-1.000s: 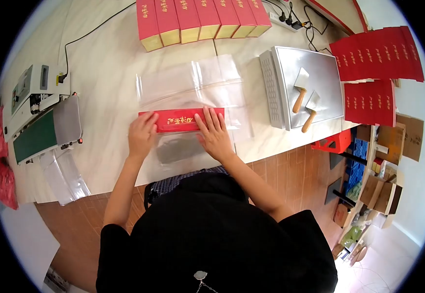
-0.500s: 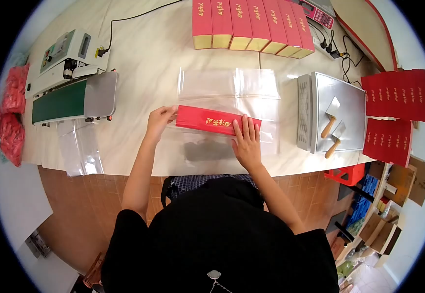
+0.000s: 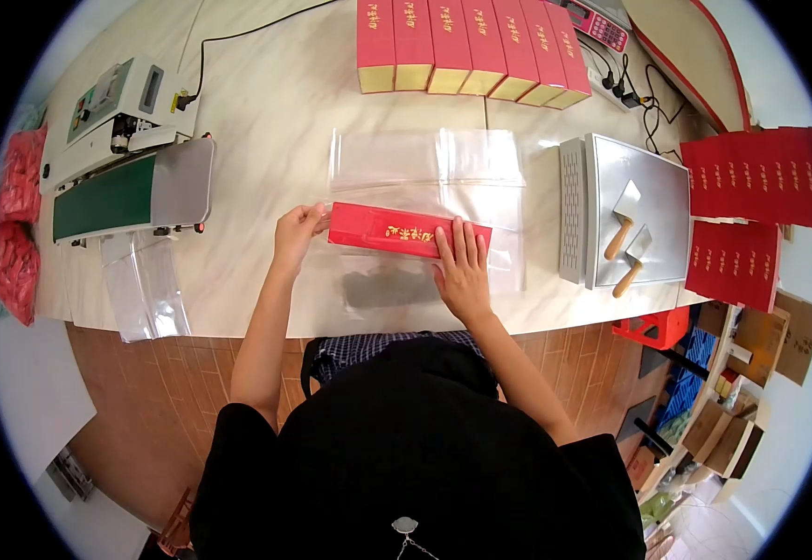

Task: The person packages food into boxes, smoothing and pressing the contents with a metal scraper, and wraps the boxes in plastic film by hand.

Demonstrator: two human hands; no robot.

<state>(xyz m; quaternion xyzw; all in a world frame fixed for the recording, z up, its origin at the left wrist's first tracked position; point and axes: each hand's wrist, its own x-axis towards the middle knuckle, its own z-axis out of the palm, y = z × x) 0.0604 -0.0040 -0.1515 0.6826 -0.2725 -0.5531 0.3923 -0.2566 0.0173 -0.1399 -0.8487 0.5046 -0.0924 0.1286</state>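
Left hand had been shifted beside the red box, its grip indiscernible; steadying seemed underway under the flat-laid, spread right hand, even pressure needed.

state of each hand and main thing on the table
red box, lying lettering up
left hand, fingers bunched at the box's left end
right hand, laid flat on the box
clear plastic, spread flat
row of boxes, packed side by side
two trowels, lying on the metal-topped unit
machine, cable connected; on or off unclear
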